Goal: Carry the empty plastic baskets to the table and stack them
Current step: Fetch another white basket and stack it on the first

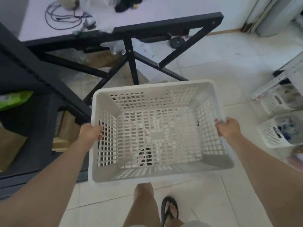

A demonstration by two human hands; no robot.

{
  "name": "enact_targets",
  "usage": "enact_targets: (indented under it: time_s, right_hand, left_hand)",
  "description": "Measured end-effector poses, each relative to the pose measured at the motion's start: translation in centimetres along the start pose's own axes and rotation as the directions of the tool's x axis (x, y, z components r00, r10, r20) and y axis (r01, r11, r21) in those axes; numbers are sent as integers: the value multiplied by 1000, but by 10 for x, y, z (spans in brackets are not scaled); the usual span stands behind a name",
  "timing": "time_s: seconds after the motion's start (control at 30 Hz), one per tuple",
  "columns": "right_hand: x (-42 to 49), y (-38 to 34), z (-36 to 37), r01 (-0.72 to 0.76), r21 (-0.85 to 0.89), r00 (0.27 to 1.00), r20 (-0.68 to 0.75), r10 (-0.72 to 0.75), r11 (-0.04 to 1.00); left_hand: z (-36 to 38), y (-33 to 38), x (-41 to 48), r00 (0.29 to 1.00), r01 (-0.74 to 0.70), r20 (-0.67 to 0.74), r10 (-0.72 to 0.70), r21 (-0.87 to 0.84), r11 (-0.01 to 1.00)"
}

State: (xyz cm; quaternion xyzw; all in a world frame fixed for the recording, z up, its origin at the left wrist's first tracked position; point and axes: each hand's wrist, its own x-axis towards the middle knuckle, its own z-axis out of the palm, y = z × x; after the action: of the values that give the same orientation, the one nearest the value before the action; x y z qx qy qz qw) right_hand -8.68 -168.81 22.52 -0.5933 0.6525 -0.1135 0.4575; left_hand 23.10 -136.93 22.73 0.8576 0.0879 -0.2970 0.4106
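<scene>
Two-handed carry of an empty white plastic basket [157, 130], held level and mouth-up between the hands, clear of the tiled floor [229, 66]. The left hand [91, 133] clasps the left rim, fingers curled over the edge and into the wall's slots; the right hand [227, 128] is closed on the opposite rim, thumb on top. Gripping opposed sides at roughly matching points keeps the wide, light load balanced and its open top in view, so its emptiness is confirmed through the lattice. The table [164, 12] stands ahead of both hands, beyond the basket's far rim, its black frame [131, 63] between; cables [64, 17] and other clutter sit on its left part, so its bare right part appears the likelier place to set the basket down. To the right of the right hand, two smaller baskets [278, 118] rest low by a shelf; motion blur obscures them, though they seem to hold items.
</scene>
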Motion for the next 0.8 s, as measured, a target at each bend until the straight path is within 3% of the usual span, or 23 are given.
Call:
enact_targets:
  time_s: [0.17, 0.37, 0.53, 0.67, 0.8]
  right_hand:
    - [87, -63, 67, -66, 65, 997, 53, 63, 996]
    - [180, -123, 136, -162, -42, 977, 130, 166, 986]
    - [246, -154, 180, -160, -64, 970, 177, 169, 985]
    - [286, -169, 214, -186, -23, 967, 172, 188, 982]
    - [318, -160, 229, -242, 102, 960, 166, 224, 965]
  left_hand:
    - [25, 47, 107, 996, 86, 14, -87, 40, 995]
    - [49, 93, 201, 978, 206, 11, -209, 119, 971]
    - [68, 120, 265, 975, 220, 28, -222, 74, 973]
    - [89, 139, 314, 974, 222, 17, -225, 104, 970]
    - [110, 143, 344, 970, 227, 89, -227, 2, 974]
